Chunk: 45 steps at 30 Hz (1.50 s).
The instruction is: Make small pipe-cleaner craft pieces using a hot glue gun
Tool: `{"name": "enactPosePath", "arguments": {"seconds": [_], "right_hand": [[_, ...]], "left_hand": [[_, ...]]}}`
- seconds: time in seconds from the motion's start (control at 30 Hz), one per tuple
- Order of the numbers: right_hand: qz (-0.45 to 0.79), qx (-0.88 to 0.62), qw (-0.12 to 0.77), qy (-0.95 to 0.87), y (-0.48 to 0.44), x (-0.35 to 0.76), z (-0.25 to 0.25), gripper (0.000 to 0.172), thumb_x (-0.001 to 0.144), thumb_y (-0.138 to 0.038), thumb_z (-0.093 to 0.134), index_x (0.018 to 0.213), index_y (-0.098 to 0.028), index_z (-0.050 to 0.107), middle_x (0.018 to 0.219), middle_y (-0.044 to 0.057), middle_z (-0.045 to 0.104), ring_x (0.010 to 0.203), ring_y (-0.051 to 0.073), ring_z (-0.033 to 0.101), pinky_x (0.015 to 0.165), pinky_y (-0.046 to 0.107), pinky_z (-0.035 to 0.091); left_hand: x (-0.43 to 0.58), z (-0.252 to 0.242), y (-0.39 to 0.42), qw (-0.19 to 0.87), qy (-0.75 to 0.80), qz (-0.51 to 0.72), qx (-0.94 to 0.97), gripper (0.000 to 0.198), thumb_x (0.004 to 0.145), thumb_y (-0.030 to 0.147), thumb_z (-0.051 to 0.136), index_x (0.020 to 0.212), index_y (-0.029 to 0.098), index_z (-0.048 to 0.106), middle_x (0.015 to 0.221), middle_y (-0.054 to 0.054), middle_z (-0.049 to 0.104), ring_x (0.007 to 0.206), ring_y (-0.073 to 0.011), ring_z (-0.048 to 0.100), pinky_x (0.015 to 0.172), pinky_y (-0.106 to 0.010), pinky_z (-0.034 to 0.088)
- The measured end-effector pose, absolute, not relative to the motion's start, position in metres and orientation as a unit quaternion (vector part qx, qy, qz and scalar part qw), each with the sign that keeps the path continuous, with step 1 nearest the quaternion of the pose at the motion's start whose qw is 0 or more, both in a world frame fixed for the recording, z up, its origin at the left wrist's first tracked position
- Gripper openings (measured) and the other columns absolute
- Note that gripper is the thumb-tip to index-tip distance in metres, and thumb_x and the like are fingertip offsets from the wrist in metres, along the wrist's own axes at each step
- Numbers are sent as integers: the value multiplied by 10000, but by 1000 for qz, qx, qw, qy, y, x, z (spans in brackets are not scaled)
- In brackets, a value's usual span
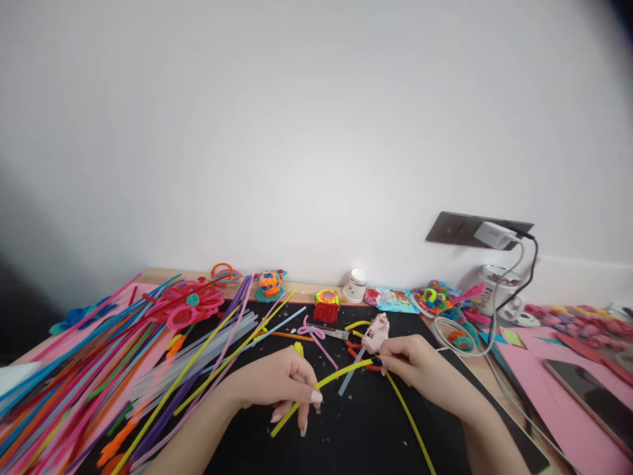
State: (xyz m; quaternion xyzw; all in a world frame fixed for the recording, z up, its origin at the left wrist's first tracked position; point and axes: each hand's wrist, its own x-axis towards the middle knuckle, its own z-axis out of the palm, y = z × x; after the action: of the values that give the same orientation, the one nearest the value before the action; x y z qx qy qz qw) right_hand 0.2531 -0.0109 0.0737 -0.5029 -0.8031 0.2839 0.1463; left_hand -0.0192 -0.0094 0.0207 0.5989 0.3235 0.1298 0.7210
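Observation:
My left hand [281, 386] pinches a yellow pipe cleaner [341, 375] near its lower end, over a black mat [356, 429]. My right hand [413, 363] grips the same yellow pipe cleaner farther along, where it bends and runs down toward the mat's front edge. Just beyond my right hand lies a pale pink glue gun [374, 334] with a clear glue stick [351, 379] sticking out of it. Both hands have closed fingers.
A big heap of coloured pipe cleaners [99, 369] fans across the left. Finished pipe-cleaner flowers [186, 303] and small figures [326, 305] line the back edge with a white cup [355, 285]. Cables [494, 330], pink paper [558, 382] and a phone [593, 396] lie right.

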Motion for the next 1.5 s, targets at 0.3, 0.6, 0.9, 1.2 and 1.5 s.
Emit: {"name": "enactPosePath", "arguments": {"seconds": [0.3, 0.6, 0.9, 1.2, 1.5], "right_hand": [[300, -430, 140, -840, -28, 208, 63, 118, 808, -143, 548, 730, -193, 621, 703, -35, 611, 659, 109, 531, 615, 199, 343], [274, -479, 150, -820, -20, 214, 55, 206, 824, -147, 491, 629, -171, 552, 600, -37, 532, 580, 109, 471, 535, 206, 308], [282, -481, 174, -812, -21, 212, 57, 211, 828, -153, 496, 625, -177, 548, 595, -36, 523, 575, 116, 464, 531, 217, 303], [318, -492, 267, -765, -23, 208, 48, 230, 855, -205, 469, 629, -182, 502, 563, -45, 444, 542, 115, 409, 518, 224, 293], [320, -442, 328, -771, -34, 182, 21, 233, 884, -170, 409, 670, -187, 502, 569, -40, 443, 527, 115, 415, 518, 234, 304]], "left_hand": [[-8, 15, -13, 722, 316, 123, 603, 192, 766, 298, 628, 668, 133, 624, 523, -5, 678, 253, -34, 379, 266, -139, 244], [2, 8, -16, 715, 343, 178, 582, 233, 690, 316, 703, 732, 157, 538, 599, 6, 681, 319, -43, 445, 356, -159, 340], [10, 9, -21, 676, 361, 201, 610, 230, 726, 348, 661, 667, 148, 564, 481, 61, 530, 379, -58, 453, 394, -163, 310], [16, 12, -25, 662, 356, 384, 536, 330, 763, 433, 651, 648, 165, 498, 477, 73, 473, 410, -67, 425, 444, -185, 342], [24, 5, -26, 674, 324, 539, 387, 296, 806, 377, 643, 665, 177, 476, 570, 78, 463, 485, -57, 410, 511, -181, 370]]}}
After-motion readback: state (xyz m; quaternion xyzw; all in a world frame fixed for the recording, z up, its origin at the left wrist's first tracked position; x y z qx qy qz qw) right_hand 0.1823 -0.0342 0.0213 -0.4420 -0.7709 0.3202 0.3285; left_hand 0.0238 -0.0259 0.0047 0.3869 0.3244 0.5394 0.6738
